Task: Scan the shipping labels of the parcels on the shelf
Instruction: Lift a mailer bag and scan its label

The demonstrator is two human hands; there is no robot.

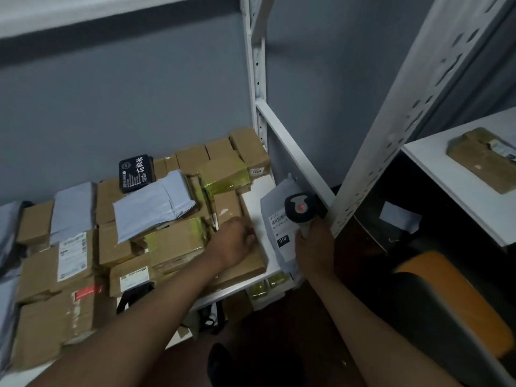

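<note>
Both forearms reach forward from the bottom edge toward a white shelf (pixel 259 191). The right hand (pixel 315 247) grips the handle of a scanner (pixel 300 209), fingers wrapped around it; the scanner head, white with a red mark, sits above the hand and points toward the shelf. Just behind the scanner and hand, a grey mailer (pixel 279 219) stands at the shelf's right end; its label (pixel 280 222) carries a barcode and a black tag reading 010. Whether the right hand also holds this mailer cannot be told. The left hand (pixel 234 241) rests on a flat brown parcel (pixel 243 266) at the front right of the shelf, fingers curled onto its top; whether it actually grips the parcel cannot be told. Left of that hand, cardboard boxes (pixel 55 275) lie stacked and overlapping, several with white labels facing up. A second grey mailer (pixel 153 210) lies on top of the stack, and a black packet (pixel 136 173) with white print sits farther back. More boxes line the rear against the grey wall (pixel 125 93). To the right, past a perforated white upright (pixel 405 121), another shelf (pixel 460 185) holds 1 brown package (pixel 480 157).
</note>
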